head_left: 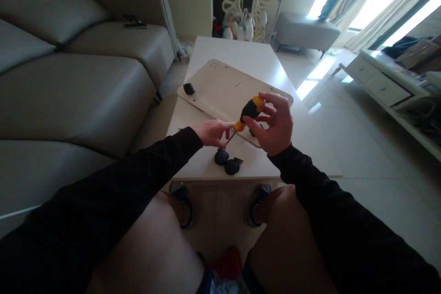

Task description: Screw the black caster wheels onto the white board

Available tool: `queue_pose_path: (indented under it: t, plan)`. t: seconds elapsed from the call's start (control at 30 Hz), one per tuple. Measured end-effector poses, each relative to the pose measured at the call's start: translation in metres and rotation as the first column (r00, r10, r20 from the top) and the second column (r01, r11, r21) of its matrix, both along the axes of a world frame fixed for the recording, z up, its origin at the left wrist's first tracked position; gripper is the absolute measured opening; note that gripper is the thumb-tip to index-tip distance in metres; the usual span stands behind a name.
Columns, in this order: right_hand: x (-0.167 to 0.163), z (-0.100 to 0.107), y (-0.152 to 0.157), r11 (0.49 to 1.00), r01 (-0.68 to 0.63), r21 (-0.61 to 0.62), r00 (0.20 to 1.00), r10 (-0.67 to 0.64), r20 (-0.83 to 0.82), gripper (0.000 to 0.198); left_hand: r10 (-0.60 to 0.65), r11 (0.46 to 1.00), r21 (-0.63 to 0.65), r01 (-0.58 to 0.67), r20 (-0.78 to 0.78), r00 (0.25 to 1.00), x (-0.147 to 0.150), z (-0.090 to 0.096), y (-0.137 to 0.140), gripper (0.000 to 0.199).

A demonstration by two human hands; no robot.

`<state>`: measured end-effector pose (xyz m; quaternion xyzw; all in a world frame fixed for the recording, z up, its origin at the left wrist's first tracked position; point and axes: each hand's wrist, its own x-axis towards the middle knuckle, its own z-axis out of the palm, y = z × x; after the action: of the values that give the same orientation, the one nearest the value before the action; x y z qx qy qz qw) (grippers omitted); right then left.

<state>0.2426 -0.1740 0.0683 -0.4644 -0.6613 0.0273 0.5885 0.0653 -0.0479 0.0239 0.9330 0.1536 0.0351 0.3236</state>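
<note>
My right hand [275, 124] is closed around the yellow-and-black handle of a screwdriver [251, 109], its shaft slanting down to the left. My left hand [215, 132] is beside that shaft, fingers bent together with the index finger near the handle's front end; anything pinched at the tip is too small to make out. Just below the tip lies a black twin-wheel caster [226, 161] with a small metal plate. Behind the hands rests a pale board [223, 85] with rounded corners and small holes. A black caster [189, 88] sits at its left corner; another dark piece [253, 132] is partly hidden by my right hand.
The board lies on a white table [237, 48], whose front edge is close to my knees. A grey sofa [99, 92] with a dark device [135, 24] on it stands at the left. Farther off are a grey bench [306, 32] and a white cabinet [389, 82].
</note>
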Motion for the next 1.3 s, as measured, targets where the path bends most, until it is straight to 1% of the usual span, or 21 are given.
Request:
queue_pose_path:
  t: [0.1, 0.2, 0.27, 0.37, 0.43, 0.5, 0.57, 0.63, 0.73, 0.87, 0.97, 1.07, 1.17, 1.3]
  plan:
    - [0.006, 0.001, 0.001, 0.998, 0.055, 0.007, 0.998, -0.056, 0.027, 0.053, 0.012, 0.999, -0.035, -0.012, -0.001, 1.0, -0.001, 0.002, 0.002, 0.056]
    - [0.017, 0.005, 0.002, 0.991, 0.123, 0.062, 0.992, -0.124, 0.015, 0.054, 0.041, 0.999, -0.021, -0.041, -0.001, 0.999, -0.001, 0.001, 0.005, 0.055]
    - [0.027, 0.01, 0.002, 0.975, 0.192, 0.114, 0.981, -0.192, -0.012, 0.055, 0.059, 0.998, 0.002, -0.059, -0.012, 0.998, -0.001, 0.0, 0.006, 0.051]
    - [0.041, 0.019, 0.002, 0.935, 0.309, 0.176, 0.951, -0.302, -0.067, 0.053, 0.056, 0.998, 0.009, -0.055, -0.035, 0.998, 0.001, -0.005, 0.007, 0.048]
    - [0.047, 0.025, 0.001, 0.908, 0.362, 0.211, 0.932, -0.344, -0.117, 0.051, 0.036, 0.999, -0.026, -0.037, -0.026, 0.999, 0.006, -0.008, 0.004, 0.053]
    - [0.052, 0.028, 0.001, 0.893, 0.389, 0.228, 0.919, -0.357, -0.167, 0.052, 0.029, 0.996, -0.09, -0.028, 0.007, 1.0, 0.012, -0.011, -0.001, 0.064]
    - [0.055, 0.028, 0.002, 0.885, 0.408, 0.223, 0.909, -0.369, -0.196, 0.052, 0.049, 0.986, -0.159, -0.042, 0.038, 0.998, 0.021, -0.013, -0.009, 0.076]
    - [0.057, 0.026, 0.004, 0.883, 0.42, 0.208, 0.903, -0.384, -0.192, 0.051, 0.079, 0.976, -0.208, -0.069, 0.041, 0.996, 0.03, -0.014, -0.017, 0.085]
    - [0.058, 0.019, 0.009, 0.885, 0.42, 0.2, 0.906, -0.396, -0.149, 0.053, 0.069, 0.965, -0.253, -0.063, 0.016, 0.997, 0.042, -0.015, -0.026, 0.089]
    - [0.057, 0.014, 0.01, 0.89, 0.422, 0.176, 0.907, -0.417, -0.066, 0.052, 0.042, 0.965, -0.262, -0.033, 0.029, 0.999, 0.051, -0.015, -0.031, 0.089]
    - [0.056, 0.013, 0.009, 0.889, 0.422, 0.178, 0.905, -0.425, -0.025, 0.052, 0.057, 0.967, -0.252, -0.042, 0.054, 0.997, 0.055, -0.012, -0.036, 0.079]
    - [0.055, 0.014, 0.009, 0.893, 0.41, 0.183, 0.91, -0.413, -0.027, 0.052, 0.018, 0.962, -0.271, -0.012, 0.02, 1.0, 0.056, -0.009, -0.043, 0.071]
    - [0.055, 0.013, 0.01, 0.899, 0.402, 0.176, 0.914, -0.406, -0.014, 0.052, -0.03, 0.963, -0.269, 0.026, -0.012, 0.999, 0.057, -0.007, -0.049, 0.073]
    - [0.057, 0.011, 0.011, 0.904, 0.397, 0.156, 0.913, -0.406, 0.028, 0.054, -0.042, 0.976, -0.213, 0.035, -0.032, 0.999, 0.056, -0.01, -0.052, 0.075]
